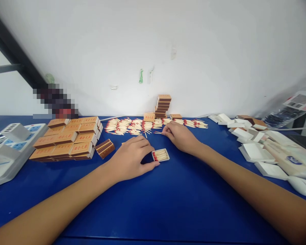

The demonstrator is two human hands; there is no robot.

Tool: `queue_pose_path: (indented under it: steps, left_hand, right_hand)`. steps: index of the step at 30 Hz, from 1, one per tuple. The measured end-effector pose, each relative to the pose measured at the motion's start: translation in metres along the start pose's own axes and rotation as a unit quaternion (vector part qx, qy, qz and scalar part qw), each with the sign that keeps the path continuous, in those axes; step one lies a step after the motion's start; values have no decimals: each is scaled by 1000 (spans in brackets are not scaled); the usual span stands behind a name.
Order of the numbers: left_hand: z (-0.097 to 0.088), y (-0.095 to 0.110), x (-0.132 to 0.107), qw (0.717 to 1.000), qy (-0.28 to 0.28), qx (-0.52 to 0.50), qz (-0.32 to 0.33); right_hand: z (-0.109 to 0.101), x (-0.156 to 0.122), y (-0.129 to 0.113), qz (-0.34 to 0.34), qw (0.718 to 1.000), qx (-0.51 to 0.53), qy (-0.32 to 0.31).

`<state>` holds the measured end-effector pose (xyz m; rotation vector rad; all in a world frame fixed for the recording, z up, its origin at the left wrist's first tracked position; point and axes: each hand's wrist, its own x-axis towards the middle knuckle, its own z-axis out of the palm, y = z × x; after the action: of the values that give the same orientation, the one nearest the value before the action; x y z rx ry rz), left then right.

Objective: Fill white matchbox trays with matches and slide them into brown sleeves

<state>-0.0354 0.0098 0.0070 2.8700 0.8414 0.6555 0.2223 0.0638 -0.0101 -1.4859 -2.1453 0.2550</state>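
Note:
My left hand (132, 157) steadies a small white matchbox tray (168, 157) at its left end, thumb along the near side and forefinger at the far corner. Red-headed matches (160, 155) lie inside the tray, heads toward the left. Just beyond it, my right hand (177, 134) is closed in a pinch on a match or two (157, 132), whose red tips stick out to the left. Loose matches (135, 126) are spread in a long band behind both hands. Partly covered by my left hand, something tan shows at its far side.
Stacked matchboxes (66, 139) stand at left, beside a tilted pair of boxes (105, 148) and a power strip (25, 163). A matchbox tower (163, 107) rises by the wall. Empty white trays (256, 152) and a tissue pack (290, 153) lie at right on the blue table (173, 204).

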Motion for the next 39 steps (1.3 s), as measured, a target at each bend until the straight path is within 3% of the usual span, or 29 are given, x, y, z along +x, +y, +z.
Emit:
queue_pose_path:
  steps: [5, 10, 15, 20, 23, 28, 32, 35, 39]
  left_hand:
    - [-2, -4, -1, 1000, 9, 17, -11]
    - [-3, -5, -1, 1000, -2, 6, -24]
    - [-3, -4, -1, 1000, 2, 16, -22]
    - [-5, -4, 0, 1000, -1, 14, -21]
    - [-5, -3, 0, 1000, -3, 4, -16]
    - [-4, -1, 0, 1000, -6, -12, -5]
    - [-21, -5, 1, 999, 8, 36, 16]
    - [-44, -14, 1, 991, 34, 129, -12]
    - [-63, -26, -3, 985, -40, 162, -50]
  right_hand:
    - [-26, -25, -3, -66, 998, 11, -5]
    - [-40, -44, -15, -110, 992, 15, -51]
    - [-39, -44, -17, -109, 992, 7, -60]
    - [-42, -38, 3, -62, 996, -38, -51]
    - [-43, -34, 16, -37, 995, -52, -79]
    - [-44, -30, 23, -46, 995, -28, -89]
    - [-47, -30, 15, -54, 996, -15, -74]
    - [-53, -34, 2, -58, 993, 31, -101]
    - [-57, -45, -18, -84, 972, 92, -197]
